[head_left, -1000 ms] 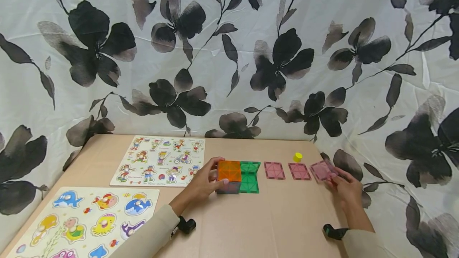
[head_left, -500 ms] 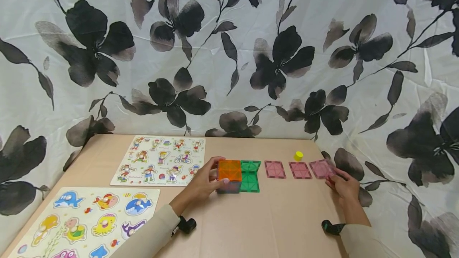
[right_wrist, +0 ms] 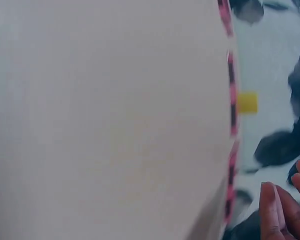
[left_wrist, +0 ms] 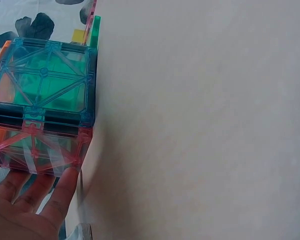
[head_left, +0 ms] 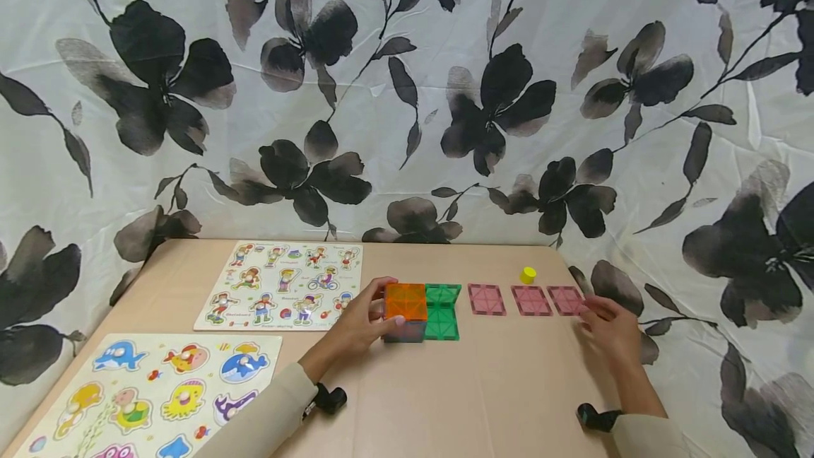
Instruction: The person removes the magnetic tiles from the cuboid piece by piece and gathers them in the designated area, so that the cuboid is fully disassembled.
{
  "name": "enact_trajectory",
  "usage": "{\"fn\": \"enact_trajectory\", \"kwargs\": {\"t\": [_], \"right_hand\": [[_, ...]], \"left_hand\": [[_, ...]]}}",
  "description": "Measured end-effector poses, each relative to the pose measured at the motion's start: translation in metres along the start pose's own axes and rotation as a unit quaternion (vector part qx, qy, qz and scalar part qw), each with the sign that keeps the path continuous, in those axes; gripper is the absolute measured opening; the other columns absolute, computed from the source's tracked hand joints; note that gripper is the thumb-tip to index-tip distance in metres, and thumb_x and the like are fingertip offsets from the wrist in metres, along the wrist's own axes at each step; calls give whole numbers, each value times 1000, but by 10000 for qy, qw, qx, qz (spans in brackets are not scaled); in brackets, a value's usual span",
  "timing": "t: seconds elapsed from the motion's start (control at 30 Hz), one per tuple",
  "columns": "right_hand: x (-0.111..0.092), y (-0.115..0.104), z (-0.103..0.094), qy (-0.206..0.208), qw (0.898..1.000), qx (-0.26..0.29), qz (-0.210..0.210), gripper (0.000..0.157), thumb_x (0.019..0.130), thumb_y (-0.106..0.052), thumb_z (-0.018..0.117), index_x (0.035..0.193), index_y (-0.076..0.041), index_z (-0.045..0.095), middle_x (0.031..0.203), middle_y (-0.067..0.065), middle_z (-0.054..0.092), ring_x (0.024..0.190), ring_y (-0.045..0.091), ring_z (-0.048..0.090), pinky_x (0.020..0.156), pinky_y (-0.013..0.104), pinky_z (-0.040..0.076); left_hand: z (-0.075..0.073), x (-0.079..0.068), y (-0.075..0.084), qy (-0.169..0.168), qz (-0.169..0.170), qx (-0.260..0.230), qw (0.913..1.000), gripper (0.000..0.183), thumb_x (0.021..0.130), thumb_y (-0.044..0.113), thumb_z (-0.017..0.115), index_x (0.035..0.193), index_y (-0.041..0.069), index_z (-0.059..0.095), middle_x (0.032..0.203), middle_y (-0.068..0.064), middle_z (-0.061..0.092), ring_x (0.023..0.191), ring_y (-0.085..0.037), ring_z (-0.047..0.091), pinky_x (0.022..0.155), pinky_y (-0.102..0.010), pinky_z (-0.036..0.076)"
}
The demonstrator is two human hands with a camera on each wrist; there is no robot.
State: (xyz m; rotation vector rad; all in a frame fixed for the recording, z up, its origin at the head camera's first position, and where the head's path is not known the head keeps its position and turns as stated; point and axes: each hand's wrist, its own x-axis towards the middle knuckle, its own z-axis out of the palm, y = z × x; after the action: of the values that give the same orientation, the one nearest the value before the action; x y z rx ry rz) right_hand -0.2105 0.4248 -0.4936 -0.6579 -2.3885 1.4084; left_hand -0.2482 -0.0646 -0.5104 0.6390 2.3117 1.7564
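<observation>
My left hand (head_left: pixel 355 327) holds a cube of see-through magnetic tiles (head_left: pixel 407 302), thumb on its front and fingers round its left side. The cube has an orange top, and the left wrist view shows its blue front (left_wrist: pixel 45 80) and pink side (left_wrist: pixel 40 150). Green magnetic tiles (head_left: pixel 441 313) stand against its right side. My right hand (head_left: pixel 615 334) is at the right edge of the rightmost pink tile (head_left: pixel 564 300), which lies flat on the table. In the right wrist view its fingers (right_wrist: pixel 269 210) hold nothing, and whether a fingertip touches the tile is unclear.
Two more pink tiles, a middle one (head_left: pixel 531 301) and a left one (head_left: pixel 487 300), lie in the same row. Behind them stands a small yellow cylinder (head_left: pixel 528 275). Two picture boards, one with children (head_left: pixel 273 309) and one with sea animals (head_left: pixel 159 380), lie at the left.
The rightmost pink tile, tilted in my right hand before, now lies flat in line with the others, and the hand has let go. My left hand keeps its hold on the cube.
</observation>
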Motion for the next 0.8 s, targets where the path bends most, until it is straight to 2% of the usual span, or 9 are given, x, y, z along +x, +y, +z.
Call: {"fn": "enact_trajectory", "kwargs": {"t": [0.07,0.13,0.2,0.37,0.43,0.5,0.7,0.8], "right_hand": [[-7,-9,7,-89,9994,-145,-289,39,102,-8,69,141,-2,66,136,24,71,83,-5,72,74,19,63],[-13,-19,15,-215,9983,-234,-495,38,102,-9,69,140,-5,67,138,22,70,84,-8,70,74,16,62],[-20,-29,24,-363,9963,-394,-670,37,103,-12,69,140,-9,68,139,18,71,91,-5,69,76,12,59],[-37,-53,50,-781,9880,-637,-1168,36,103,-14,70,140,-14,69,139,13,72,117,24,69,80,5,53],[-42,-60,62,-959,9836,-574,-1417,37,102,-13,72,139,-13,70,138,14,72,121,31,69,82,5,53],[-46,-66,74,-1134,9792,-489,-1608,38,101,-12,74,138,-13,70,136,13,73,121,33,69,82,7,54],[-55,-81,111,-1698,9672,-378,-1854,43,99,-9,76,140,-20,70,136,7,73,117,28,71,83,13,58],[-57,-88,127,-2049,9587,-331,-1946,48,98,-9,77,143,-22,68,139,9,71,118,29,71,85,19,61]], "left_hand": [[0,0,0,9,1,-5,10000,72,97,21,80,157,24,41,152,-10,54,137,-34,60,114,-51,53],[0,-1,0,8,4,-1,10000,72,97,21,80,157,24,41,153,-10,53,137,-34,60,113,-51,53],[-1,-1,0,-6,-3,-6,10000,73,97,21,80,158,23,41,153,-10,53,137,-34,60,114,-50,53],[-1,-1,1,-20,0,37,10000,73,97,22,80,159,22,40,154,-10,52,137,-34,59,114,-51,53],[-1,-1,1,-18,0,55,10000,73,97,22,80,158,24,41,153,-10,52,137,-33,59,115,-51,52],[-1,-1,2,-22,-6,61,10000,72,97,22,80,157,25,41,153,-9,53,137,-33,60,114,-50,53],[-2,0,0,-18,17,63,10000,72,97,23,80,157,26,41,152,-9,53,136,-33,59,114,-51,53],[-1,0,0,-2,-23,63,10000,71,97,24,80,157,28,42,152,-8,53,138,-34,59,115,-52,52]]}}
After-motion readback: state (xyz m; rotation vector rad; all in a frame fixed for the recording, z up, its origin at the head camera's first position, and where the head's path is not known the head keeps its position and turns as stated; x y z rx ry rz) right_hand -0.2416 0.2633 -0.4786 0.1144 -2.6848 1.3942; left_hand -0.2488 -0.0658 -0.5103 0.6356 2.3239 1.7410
